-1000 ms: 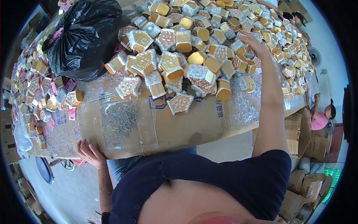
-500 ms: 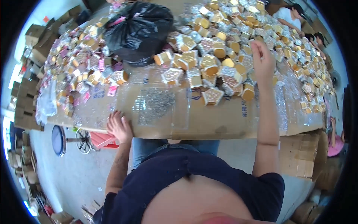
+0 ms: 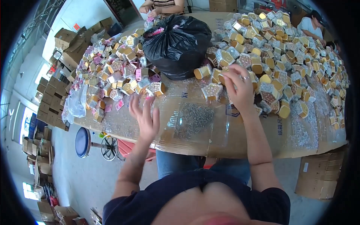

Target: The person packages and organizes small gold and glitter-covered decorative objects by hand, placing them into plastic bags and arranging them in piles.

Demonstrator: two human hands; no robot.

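Note:
My left hand [image 3: 145, 118] hovers above the cardboard-covered table, fingers spread and nothing in them. Just beyond its fingertips lie small house-shaped pieces, one with a gold end [image 3: 155, 89]. My right hand [image 3: 240, 90] reaches over the front of the right-hand pile, thumb and fingers curved and apart. Its fingertips are at a gold-ended piece [image 3: 217, 76]; whether they touch it I cannot tell. A brown-and-white house-shaped piece [image 3: 212, 92] lies just below. Between my hands is a flat heap of small silvery metal bits [image 3: 195, 119], probably screws.
A tied black plastic bag [image 3: 177, 47] stands between two piles. The left pile has pink pieces [image 3: 138, 74] and a clear plastic bag [image 3: 77, 101]. Across the table sits a person [image 3: 170, 7]; another [image 3: 312, 26] is far right. A round stool [image 3: 82, 142] stands left of the table.
The view has shifted. My left hand has lifted off the table edge and moved forward with fingers spread. My right hand has come left and nearer, its pinched fingers now apart.

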